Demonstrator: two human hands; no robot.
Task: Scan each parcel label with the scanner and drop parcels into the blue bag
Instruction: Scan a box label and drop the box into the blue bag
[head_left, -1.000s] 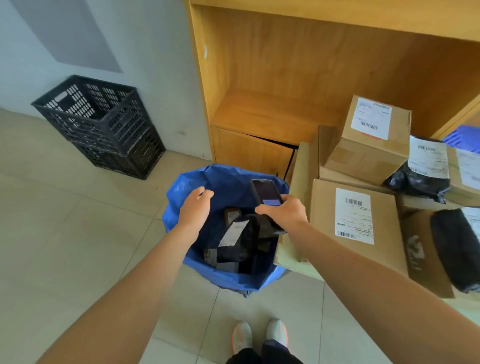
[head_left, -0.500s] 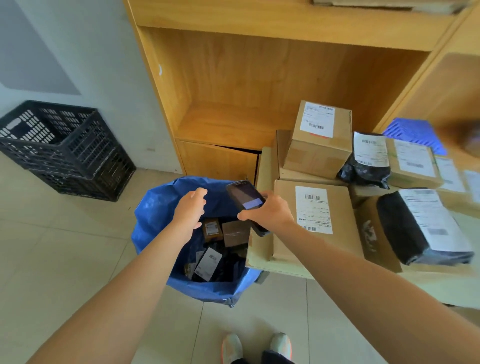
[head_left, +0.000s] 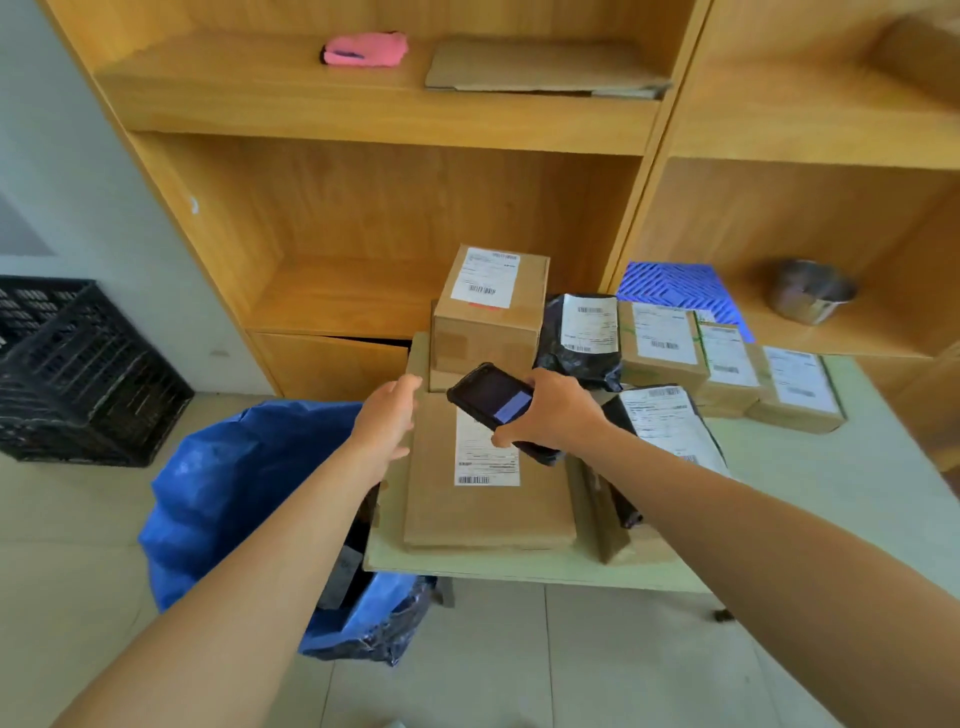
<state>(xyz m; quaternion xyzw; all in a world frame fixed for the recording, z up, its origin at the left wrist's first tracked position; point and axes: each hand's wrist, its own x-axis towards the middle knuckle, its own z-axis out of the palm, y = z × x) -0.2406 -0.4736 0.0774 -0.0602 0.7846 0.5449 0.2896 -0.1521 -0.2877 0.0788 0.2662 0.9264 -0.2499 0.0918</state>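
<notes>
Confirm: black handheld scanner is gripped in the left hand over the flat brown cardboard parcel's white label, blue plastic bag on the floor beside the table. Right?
Not quite. The black handheld scanner is gripped in the right hand, not the left; the head view shows it. The left hand reaches empty toward the flat brown cardboard parcel. The blue plastic bag placement is correct.

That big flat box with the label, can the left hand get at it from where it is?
Probably yes. The left hand is open at the flat box's left edge with nothing between them; the scanner sits in the right hand.

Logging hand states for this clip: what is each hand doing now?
Left hand: open, reaching the flat box.
Right hand: holding the scanner.
</notes>
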